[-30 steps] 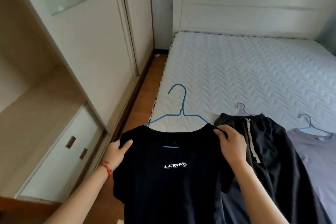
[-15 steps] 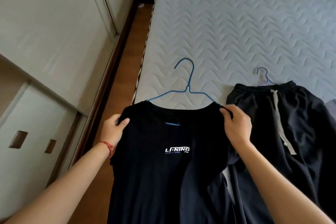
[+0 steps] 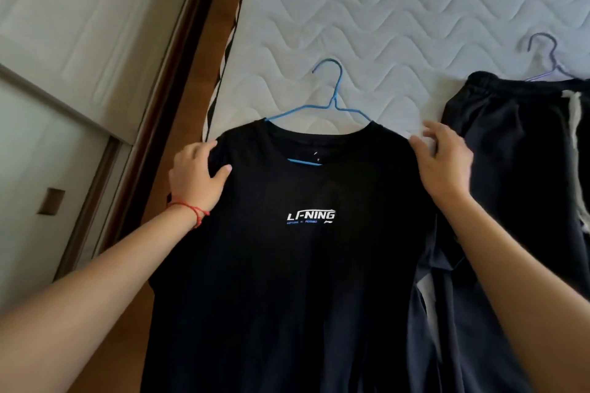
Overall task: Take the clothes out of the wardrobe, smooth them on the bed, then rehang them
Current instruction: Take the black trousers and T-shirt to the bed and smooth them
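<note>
A black T-shirt (image 3: 287, 281) with a white chest logo lies on a blue wire hanger (image 3: 335, 96) at the near edge of the mattress (image 3: 383, 9), its lower part hanging over the edge towards me. My left hand (image 3: 196, 175) grips the shirt's left shoulder, thumb on the front. My right hand (image 3: 445, 163) is blurred, with its fingers spread at the right shoulder and nothing pinched between them.
Black drawstring trousers (image 3: 517, 169) on a purple hanger (image 3: 549, 54) lie just right of the shirt. The white wardrobe (image 3: 79, 25) with a drawer cut-out (image 3: 51, 201) stands on the left, beyond a narrow strip of wooden floor (image 3: 191, 73).
The view has tilted down and closer to the shirt. The shirt now lies flatter on the mattress, and my right hand has opened from its pinch on the shoulder.
</note>
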Available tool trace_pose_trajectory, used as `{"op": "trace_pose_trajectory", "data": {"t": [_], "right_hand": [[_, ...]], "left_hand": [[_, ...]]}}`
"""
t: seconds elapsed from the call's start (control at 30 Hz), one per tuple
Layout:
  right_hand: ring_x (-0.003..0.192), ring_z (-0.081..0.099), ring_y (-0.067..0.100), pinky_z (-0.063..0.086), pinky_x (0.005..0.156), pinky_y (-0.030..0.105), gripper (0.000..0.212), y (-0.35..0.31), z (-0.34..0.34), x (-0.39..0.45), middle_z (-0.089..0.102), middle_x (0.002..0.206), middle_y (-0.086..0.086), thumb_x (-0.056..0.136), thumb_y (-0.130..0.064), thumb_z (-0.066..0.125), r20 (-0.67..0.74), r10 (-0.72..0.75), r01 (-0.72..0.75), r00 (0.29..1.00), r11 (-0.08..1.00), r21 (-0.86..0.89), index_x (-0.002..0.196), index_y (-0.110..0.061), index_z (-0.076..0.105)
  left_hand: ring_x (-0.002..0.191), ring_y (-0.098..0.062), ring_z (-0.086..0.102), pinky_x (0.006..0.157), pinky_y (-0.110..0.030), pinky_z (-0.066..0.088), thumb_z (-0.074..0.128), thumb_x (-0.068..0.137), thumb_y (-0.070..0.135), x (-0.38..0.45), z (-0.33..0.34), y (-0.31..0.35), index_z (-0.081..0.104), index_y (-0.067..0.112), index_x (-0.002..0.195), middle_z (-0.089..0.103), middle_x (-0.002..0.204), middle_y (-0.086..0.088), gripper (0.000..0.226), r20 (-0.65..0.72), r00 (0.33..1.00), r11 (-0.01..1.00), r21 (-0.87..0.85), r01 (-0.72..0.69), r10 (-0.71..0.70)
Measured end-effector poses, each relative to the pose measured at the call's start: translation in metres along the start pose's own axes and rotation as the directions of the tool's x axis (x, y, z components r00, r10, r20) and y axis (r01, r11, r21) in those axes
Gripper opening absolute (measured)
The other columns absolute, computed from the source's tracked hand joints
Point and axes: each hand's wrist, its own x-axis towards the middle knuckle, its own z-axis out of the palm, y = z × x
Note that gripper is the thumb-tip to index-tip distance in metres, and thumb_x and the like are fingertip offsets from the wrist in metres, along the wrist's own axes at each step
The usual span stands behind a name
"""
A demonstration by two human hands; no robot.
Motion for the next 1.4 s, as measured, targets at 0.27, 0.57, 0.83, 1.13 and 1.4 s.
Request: {"op": "trace_pose_trajectory", "data": {"t": [0.27, 0.57, 0.83, 1.13, 1.4], "right_hand": [[0.102, 0.057, 0.033, 0.04, 0.088, 0.035, 0.024, 0.058, -0.034, -0.075, 0.065, 0.102, 0.013, 0.092, -0.021, 0.053, 0.006, 0.171, -0.171, 0.985, 0.985, 0.032, 0.104, -0.005, 0.066], [0.09, 0.055, 0.007, 0.046, 0.077, 0.023, 0.039, 0.055, -0.058, -0.078, 0.059, 0.094, -0.009, 0.078, -0.037, 0.07, 0.419, 0.333, -0.386, 0.845, 0.921, 0.048, 0.107, -0.012, 0.063], [0.05, 0.061, 0.017, 0.049, 0.053, 0.027, 0.027, 0.066, -0.133, -0.09, 0.065, 0.057, 0.006, 0.075, -0.029, 0.073, 0.448, 0.453, -0.63, 0.771, 0.644, 0.433, 0.064, -0.005, 0.068], [0.077, 0.054, 0.006, 0.037, 0.062, 0.004, 0.027, 0.114, -0.115, -0.109, 0.056, 0.089, -0.007, 0.073, -0.036, 0.074, 0.18, 0.377, -0.406, 0.908, 0.898, 0.167, 0.079, -0.013, 0.061], [0.071, 0.062, 0.018, 0.048, 0.06, 0.019, 0.006, 0.134, -0.13, -0.122, 0.067, 0.066, 0.003, 0.073, -0.008, 0.073, 0.313, 0.306, -0.408, 0.899, 0.844, 0.348, 0.071, -0.008, 0.068]], "left_hand": [[0.124, -0.035, 0.049, 0.094, -0.051, 0.044, 0.044, 0.082, 0.037, -0.039, 0.036, 0.089, 0.059, 0.013, 0.12, 0.054, 0.133, -0.012, 0.048, 0.014, 0.894, 0.892, 0.074, -0.447, 0.447], [0.144, -0.025, 0.016, 0.112, -0.055, 0.015, 0.014, 0.085, 0.055, -0.065, 0.099, 0.119, 0.019, 0.028, 0.146, 0.019, 0.156, 0.001, 0.067, 0.296, 0.895, 0.881, 0.241, -0.407, 0.333], [0.146, -0.022, 0.005, 0.115, -0.052, 0.006, 0.023, 0.092, 0.052, -0.067, 0.1, 0.121, 0.011, 0.027, 0.147, 0.008, 0.158, 0.003, 0.062, 0.266, 0.909, 0.884, 0.261, -0.387, 0.319], [0.146, -0.022, -0.003, 0.116, -0.05, 0.001, 0.027, 0.095, 0.047, -0.068, 0.096, 0.125, 0.002, 0.027, 0.148, -0.001, 0.158, 0.003, 0.062, 0.293, 0.91, 0.876, 0.299, -0.378, 0.293], [0.146, -0.022, -0.005, 0.116, -0.05, 0.002, 0.025, 0.095, 0.046, -0.069, 0.094, 0.128, 0.0, 0.027, 0.148, -0.004, 0.158, 0.003, 0.062, 0.312, 0.911, 0.87, 0.327, -0.37, 0.27]]}}
